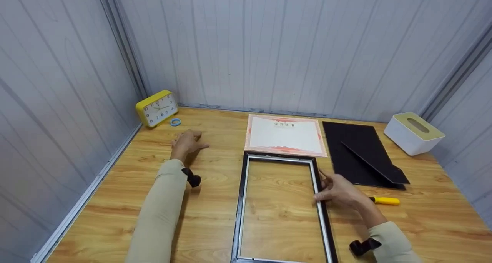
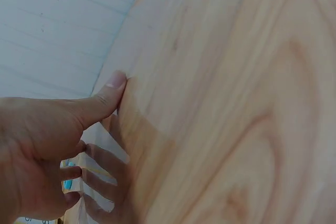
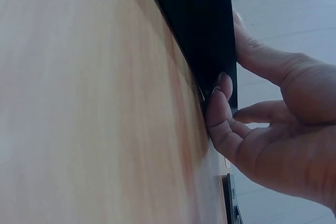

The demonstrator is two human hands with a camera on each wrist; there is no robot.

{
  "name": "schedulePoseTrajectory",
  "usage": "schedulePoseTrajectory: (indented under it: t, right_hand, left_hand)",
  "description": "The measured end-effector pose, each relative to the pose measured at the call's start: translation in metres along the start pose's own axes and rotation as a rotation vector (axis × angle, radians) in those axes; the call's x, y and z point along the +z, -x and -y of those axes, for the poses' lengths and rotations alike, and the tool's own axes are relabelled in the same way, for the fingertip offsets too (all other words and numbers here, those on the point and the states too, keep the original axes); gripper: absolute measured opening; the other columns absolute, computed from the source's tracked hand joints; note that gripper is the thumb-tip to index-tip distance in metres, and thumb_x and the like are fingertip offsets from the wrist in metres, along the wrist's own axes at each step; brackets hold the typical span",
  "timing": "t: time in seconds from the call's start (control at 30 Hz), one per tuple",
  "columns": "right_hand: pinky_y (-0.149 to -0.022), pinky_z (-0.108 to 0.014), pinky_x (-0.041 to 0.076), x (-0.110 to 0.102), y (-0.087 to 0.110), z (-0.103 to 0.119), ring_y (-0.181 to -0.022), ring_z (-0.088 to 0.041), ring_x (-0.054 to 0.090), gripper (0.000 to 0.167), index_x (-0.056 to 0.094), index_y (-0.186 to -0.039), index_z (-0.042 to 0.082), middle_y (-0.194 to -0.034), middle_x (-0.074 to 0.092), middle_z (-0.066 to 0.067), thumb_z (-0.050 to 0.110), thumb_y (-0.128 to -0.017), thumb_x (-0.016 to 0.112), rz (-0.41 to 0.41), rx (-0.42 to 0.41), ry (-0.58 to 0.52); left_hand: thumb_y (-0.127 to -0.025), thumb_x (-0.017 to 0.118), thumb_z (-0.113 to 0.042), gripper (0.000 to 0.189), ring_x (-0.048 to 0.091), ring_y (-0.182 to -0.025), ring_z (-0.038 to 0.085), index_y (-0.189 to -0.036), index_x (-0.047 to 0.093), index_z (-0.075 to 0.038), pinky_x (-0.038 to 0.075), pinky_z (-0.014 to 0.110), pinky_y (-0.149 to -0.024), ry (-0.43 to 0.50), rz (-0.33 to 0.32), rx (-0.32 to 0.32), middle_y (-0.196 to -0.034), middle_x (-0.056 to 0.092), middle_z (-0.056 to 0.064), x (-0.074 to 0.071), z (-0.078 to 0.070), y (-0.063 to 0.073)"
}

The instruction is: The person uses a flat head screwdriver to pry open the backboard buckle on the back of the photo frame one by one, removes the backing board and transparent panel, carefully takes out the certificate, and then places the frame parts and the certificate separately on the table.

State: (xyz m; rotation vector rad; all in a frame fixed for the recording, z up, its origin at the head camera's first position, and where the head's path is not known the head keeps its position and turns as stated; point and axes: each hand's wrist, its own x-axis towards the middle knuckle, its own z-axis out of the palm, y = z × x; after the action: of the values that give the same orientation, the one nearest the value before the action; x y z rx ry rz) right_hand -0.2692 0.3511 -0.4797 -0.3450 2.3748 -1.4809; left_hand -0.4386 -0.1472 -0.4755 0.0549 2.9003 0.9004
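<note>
A black picture frame (image 1: 241, 201) with a silvery inner edge lies on the wooden table, and bare tabletop shows through it. My right hand (image 1: 342, 190) grips its right side bar, thumb on top and fingers curled at the outer edge. Up close in the right wrist view, the fingers (image 3: 218, 114) hold the black bar (image 3: 202, 30) just over the wood. My left hand (image 1: 186, 142) is at the table's left, fingers loosely spread and holding nothing visible. In the left wrist view, its thumb (image 2: 107, 95) is near the surface, with dark finger shadows or reflections beside it.
Behind the frame lies a red-bordered certificate (image 1: 286, 136). To its right is a black backing board (image 1: 346, 140) with a raised stand flap. A yellow-handled tool (image 1: 386, 200), a tissue box (image 1: 407, 138), a yellow clock (image 1: 157, 108) and a blue ring (image 1: 175, 122) also lie around.
</note>
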Motion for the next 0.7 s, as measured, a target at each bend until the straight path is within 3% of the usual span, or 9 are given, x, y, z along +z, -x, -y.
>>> schedulePoseTrajectory:
  t: [0.07, 0.23, 0.33, 0.7]
  right_hand:
    - [-0.062, -0.033, 0.055, -0.0001, -0.0004, -0.0005, -0.080, -0.023, 0.059, 0.107, 0.009, -0.158, -0.002, -0.098, 0.059, -0.020, 0.011, -0.082, 0.084, 0.002, -0.002, -0.001]
    - [-0.063, -0.033, 0.055, 0.0001, -0.0014, -0.0010, -0.080, -0.023, 0.058, 0.108, 0.012, -0.159, -0.001, -0.097, 0.059, -0.018, 0.014, -0.081, 0.085, -0.016, 0.021, 0.025]
    - [-0.064, -0.033, 0.055, 0.0002, -0.0026, -0.0019, -0.081, -0.023, 0.058, 0.108, 0.013, -0.159, 0.000, -0.098, 0.060, -0.018, 0.016, -0.080, 0.086, -0.030, 0.032, 0.042]
    - [-0.066, -0.033, 0.056, 0.0019, -0.0053, -0.0020, -0.087, -0.024, 0.059, 0.106, 0.011, -0.156, -0.008, -0.104, 0.061, -0.018, 0.013, -0.083, 0.084, 0.003, 0.003, 0.014]
  left_hand:
    - [-0.093, 0.071, -0.043, 0.066, 0.020, -0.143, 0.050, -0.149, 0.050, -0.016, 0.007, 0.068, -0.109, -0.022, -0.003, 0.004, -0.158, 0.034, 0.019, 0.0016, 0.0000, -0.0010]
    - [-0.100, 0.059, -0.044, 0.069, 0.003, -0.147, 0.050, -0.157, 0.035, -0.015, -0.002, 0.072, -0.111, -0.084, 0.090, 0.001, -0.164, 0.011, 0.023, 0.0015, -0.0022, -0.0035]
    - [-0.104, 0.051, -0.044, 0.068, -0.004, -0.147, 0.051, -0.160, 0.025, -0.014, -0.001, 0.074, -0.109, -0.125, 0.149, 0.009, -0.164, 0.000, 0.026, 0.0009, -0.0050, -0.0044]
    - [-0.108, 0.036, -0.043, 0.063, -0.011, -0.142, 0.059, -0.162, 0.017, -0.016, -0.001, 0.082, -0.102, -0.186, 0.209, -0.008, -0.163, -0.007, 0.027, 0.0063, -0.0057, -0.0024]
